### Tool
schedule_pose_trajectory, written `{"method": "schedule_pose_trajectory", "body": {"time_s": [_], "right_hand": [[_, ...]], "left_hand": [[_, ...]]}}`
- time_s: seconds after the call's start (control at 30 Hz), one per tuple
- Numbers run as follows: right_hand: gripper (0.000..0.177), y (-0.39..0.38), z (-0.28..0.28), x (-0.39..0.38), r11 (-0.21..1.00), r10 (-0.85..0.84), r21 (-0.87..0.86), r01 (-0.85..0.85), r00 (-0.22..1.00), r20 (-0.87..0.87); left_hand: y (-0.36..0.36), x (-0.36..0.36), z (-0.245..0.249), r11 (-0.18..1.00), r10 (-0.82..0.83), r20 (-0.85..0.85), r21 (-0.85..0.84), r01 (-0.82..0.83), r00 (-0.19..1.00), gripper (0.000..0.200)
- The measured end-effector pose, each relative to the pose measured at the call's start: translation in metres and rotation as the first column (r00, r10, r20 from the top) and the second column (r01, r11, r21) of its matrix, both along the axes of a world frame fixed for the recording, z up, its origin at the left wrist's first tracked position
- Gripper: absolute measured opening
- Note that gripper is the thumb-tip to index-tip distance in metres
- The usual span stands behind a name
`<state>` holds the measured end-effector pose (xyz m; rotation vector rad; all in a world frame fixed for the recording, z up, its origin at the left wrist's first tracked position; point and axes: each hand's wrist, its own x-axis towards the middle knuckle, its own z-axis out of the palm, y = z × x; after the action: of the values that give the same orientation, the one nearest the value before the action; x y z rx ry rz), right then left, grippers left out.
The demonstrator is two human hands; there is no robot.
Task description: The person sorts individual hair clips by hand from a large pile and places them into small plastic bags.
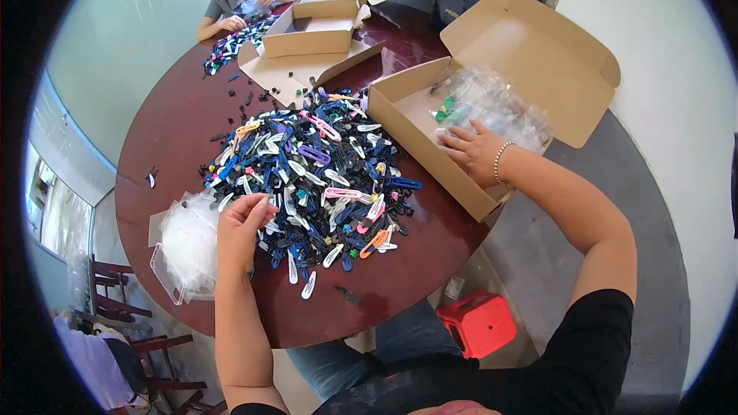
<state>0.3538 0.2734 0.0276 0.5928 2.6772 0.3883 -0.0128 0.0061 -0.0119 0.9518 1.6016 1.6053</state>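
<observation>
A large heap of hair clips [315, 177] in black, white, navy, pink, orange and purple covers the middle of the round table. My left hand [244, 229] is at the heap's left edge, its thumb and fingers pinched together; whatever may be in the pinch is too small to name. Beside it lies a stack of clear plastic bags [188, 242]. Inside an open cardboard box [419, 134] on the right, my right hand [478, 152] lies palm down with fingers spread, next to filled clear bags [500, 104]. Green pieces [443, 110] show in one bag.
Across the dark red table [165, 138], another person [242, 4] handles a bag beside a second clip pile [231, 50]. Further cardboard boxes [311, 38] stand at the back. A red stool [480, 324] is below the edge; wooden chairs [115, 292] stand at left.
</observation>
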Motion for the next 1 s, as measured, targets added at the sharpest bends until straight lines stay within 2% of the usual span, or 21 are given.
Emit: {"method": "schedule_pose_trajectory", "body": {"time_s": [0.07,0.2,0.27,0.4,0.47,0.5,0.57,0.6,0.67,0.77,0.9,0.97,1.0], "right_hand": [[0.071,0.006,0.008,0.012,0.995,0.007,0.095,-0.021,0.990,0.139],[0.071,0.025,0.011,0.036,0.992,-0.006,0.126,-0.011,0.991,0.135],[0.068,0.024,0.017,0.039,0.995,-0.016,0.102,0.009,0.998,0.068],[0.065,0.017,0.014,0.035,0.999,0.009,0.044,-0.011,0.999,0.042],[0.059,0.015,0.015,0.033,0.999,0.044,0.008,-0.044,0.996,-0.081],[0.059,0.012,0.021,0.029,0.999,0.044,0.004,-0.044,0.996,-0.080],[0.052,0.004,0.043,0.018,0.992,-0.048,-0.112,0.054,0.997,0.055],[0.052,0.002,0.050,0.020,0.992,-0.050,-0.116,0.056,0.997,0.058],[0.046,0.000,0.060,0.029,0.998,0.028,-0.056,-0.034,0.995,-0.095],[0.043,-0.003,0.071,0.038,0.999,-0.029,-0.034,0.025,0.990,-0.135],[0.037,-0.012,0.067,0.045,0.991,-0.111,-0.092,0.102,0.988,-0.107],[0.021,-0.016,0.054,0.048,0.993,-0.115,-0.043,0.113,0.993,-0.037],[0.021,-0.013,0.048,0.051,0.992,-0.116,-0.045,0.115,0.993,-0.037]], "left_hand": [[0.000,-0.001,-0.001,1.000,-0.002,0.002,-0.008,0.002,1.000,0.019],[0.000,0.002,-0.002,1.000,-0.020,-0.013,-0.007,0.020,1.000,0.020],[0.001,0.005,0.001,1.000,-0.004,-0.033,-0.020,0.004,0.999,0.019],[0.000,0.004,0.000,1.000,-0.008,-0.042,-0.016,0.008,0.999,0.020],[0.000,0.005,0.001,1.000,-0.012,-0.035,-0.006,0.012,0.999,0.020],[0.000,0.005,0.001,1.000,-0.013,-0.034,-0.010,0.012,0.999,0.020],[0.000,0.006,0.002,1.000,-0.011,-0.047,-0.019,0.010,0.999,0.020],[0.000,0.005,0.002,1.000,-0.013,-0.044,-0.023,0.012,0.999,0.020],[-0.001,0.005,0.002,1.000,-0.015,-0.034,-0.017,0.015,0.999,0.020],[-0.001,0.005,0.003,1.000,-0.019,-0.036,-0.016,0.019,0.999,0.021],[-0.001,0.005,0.004,1.000,-0.028,-0.026,-0.003,0.027,0.999,0.021],[-0.001,0.005,0.002,1.000,-0.030,-0.019,0.003,0.030,0.999,0.021],[-0.001,0.005,0.001,0.999,-0.035,-0.013,0.010,0.035,0.999,0.021]]}}
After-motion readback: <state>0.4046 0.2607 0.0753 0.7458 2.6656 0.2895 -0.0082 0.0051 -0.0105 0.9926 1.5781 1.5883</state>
